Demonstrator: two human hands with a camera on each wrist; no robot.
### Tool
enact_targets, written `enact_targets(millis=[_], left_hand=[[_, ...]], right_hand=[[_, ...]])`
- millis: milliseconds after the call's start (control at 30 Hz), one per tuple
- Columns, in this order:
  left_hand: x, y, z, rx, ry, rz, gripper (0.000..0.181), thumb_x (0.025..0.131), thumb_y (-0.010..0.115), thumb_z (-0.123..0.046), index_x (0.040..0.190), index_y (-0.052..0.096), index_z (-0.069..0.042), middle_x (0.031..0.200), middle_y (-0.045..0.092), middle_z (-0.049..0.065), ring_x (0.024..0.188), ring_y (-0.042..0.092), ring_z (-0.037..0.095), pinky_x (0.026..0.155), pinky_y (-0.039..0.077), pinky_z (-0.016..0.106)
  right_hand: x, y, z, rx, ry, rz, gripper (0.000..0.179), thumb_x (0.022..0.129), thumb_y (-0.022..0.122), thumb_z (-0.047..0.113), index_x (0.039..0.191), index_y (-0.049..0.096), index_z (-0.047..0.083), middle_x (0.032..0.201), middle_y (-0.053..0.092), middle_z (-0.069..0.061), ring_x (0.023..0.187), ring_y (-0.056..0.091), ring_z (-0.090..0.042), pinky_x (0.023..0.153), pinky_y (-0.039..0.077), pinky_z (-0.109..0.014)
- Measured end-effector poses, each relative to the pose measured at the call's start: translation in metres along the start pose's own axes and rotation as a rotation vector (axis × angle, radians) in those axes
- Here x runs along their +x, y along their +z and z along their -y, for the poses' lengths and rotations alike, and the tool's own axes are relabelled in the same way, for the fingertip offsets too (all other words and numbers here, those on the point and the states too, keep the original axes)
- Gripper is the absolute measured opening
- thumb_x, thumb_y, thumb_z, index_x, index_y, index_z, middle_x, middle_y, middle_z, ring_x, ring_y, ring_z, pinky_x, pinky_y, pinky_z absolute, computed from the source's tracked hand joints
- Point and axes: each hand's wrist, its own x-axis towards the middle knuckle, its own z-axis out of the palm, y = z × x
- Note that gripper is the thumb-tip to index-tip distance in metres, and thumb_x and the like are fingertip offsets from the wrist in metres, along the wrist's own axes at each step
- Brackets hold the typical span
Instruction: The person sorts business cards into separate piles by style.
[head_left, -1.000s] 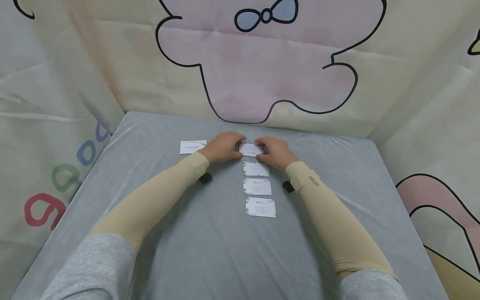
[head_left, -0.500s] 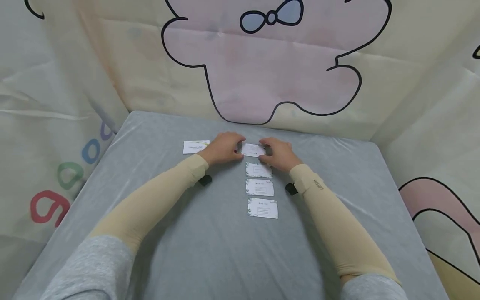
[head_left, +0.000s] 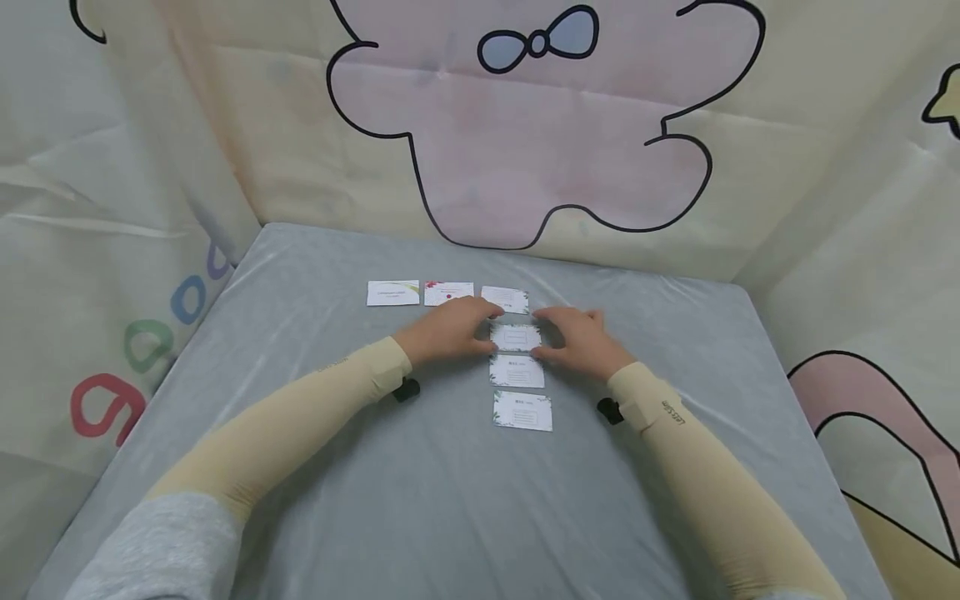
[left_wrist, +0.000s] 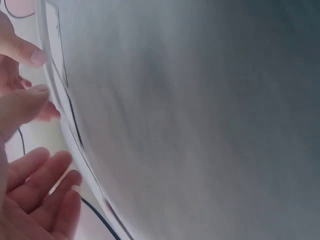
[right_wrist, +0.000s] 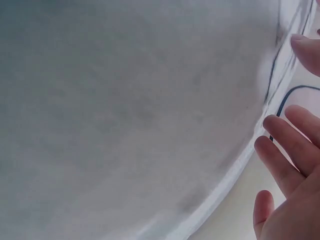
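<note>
In the head view, a column of several white business cards with green leaf prints lies on the grey cloth. My left hand [head_left: 452, 327] and right hand [head_left: 585, 340] are at either side of the column's second card [head_left: 515, 337], thumbs and fingers apart. The left fingertips overlap the lower left of the top card [head_left: 505, 299], and the left thumb is right at the second card's edge. Below lie a third card [head_left: 517, 372] and a front card [head_left: 522, 411]. Both wrist views show spread fingers with nothing between them.
Left of the top card lie a red-patterned card [head_left: 448, 293] and a card with a yellow-green corner [head_left: 393, 293], forming a row. The grey-covered table [head_left: 420, 500] meets a printed curtain [head_left: 480, 167] at its back edge, with more curtain on both sides.
Both hands have left the top card and come nearer, to the second card's sides. The right hand also moved right. The red-patterned card, hidden before, now shows.
</note>
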Motion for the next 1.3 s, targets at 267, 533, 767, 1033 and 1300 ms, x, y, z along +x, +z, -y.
enact_targets(millis=[267, 533, 767, 1033, 1300], left_hand=[[0.0, 0.008, 0.0, 0.017, -0.036, -0.014, 0.061, 0.098, 0.082, -0.025, 0.15, 0.061, -0.003, 0.145, 0.069, 0.012, 0.136, 0.063, 0.027, 0.121, 0.047, 0.042], [0.004, 0.008, 0.002, 0.023, -0.059, -0.017, 0.058, 0.098, 0.081, -0.024, 0.149, 0.062, -0.003, 0.145, 0.069, 0.012, 0.136, 0.063, 0.026, 0.121, 0.048, 0.041], [0.009, 0.0, 0.002, 0.071, -0.062, 0.001, 0.06, 0.097, 0.082, -0.027, 0.149, 0.063, -0.005, 0.14, 0.072, 0.009, 0.13, 0.066, 0.024, 0.116, 0.052, 0.042], [0.019, -0.008, 0.013, 0.12, -0.073, -0.036, 0.061, 0.095, 0.079, -0.027, 0.15, 0.062, -0.007, 0.14, 0.072, 0.009, 0.131, 0.067, 0.027, 0.117, 0.051, 0.044], [0.037, -0.012, 0.026, 0.159, -0.099, -0.069, 0.054, 0.097, 0.08, -0.026, 0.146, 0.066, -0.009, 0.131, 0.075, 0.006, 0.125, 0.067, 0.027, 0.114, 0.05, 0.048]], right_hand=[[0.009, 0.008, 0.006, 0.004, -0.027, -0.002, 0.064, 0.098, 0.08, 0.035, 0.154, 0.058, 0.014, 0.156, 0.063, -0.009, 0.148, 0.055, -0.031, 0.109, 0.027, -0.06], [0.013, 0.01, 0.002, 0.041, -0.013, -0.009, 0.059, 0.097, 0.083, 0.031, 0.15, 0.063, 0.016, 0.151, 0.067, -0.006, 0.147, 0.056, -0.03, 0.11, 0.026, -0.058], [0.015, 0.006, 0.004, 0.054, -0.028, -0.015, 0.06, 0.097, 0.083, 0.031, 0.151, 0.062, 0.015, 0.152, 0.067, -0.006, 0.148, 0.057, -0.03, 0.113, 0.025, -0.06], [0.027, 0.002, 0.006, 0.065, -0.029, -0.063, 0.059, 0.099, 0.079, 0.03, 0.152, 0.06, 0.014, 0.155, 0.064, -0.007, 0.146, 0.058, -0.028, 0.111, 0.025, -0.057], [0.05, 0.009, 0.0, 0.035, 0.012, -0.097, 0.055, 0.103, 0.075, 0.032, 0.153, 0.059, 0.017, 0.157, 0.062, -0.007, 0.148, 0.057, -0.029, 0.11, 0.029, -0.059]])
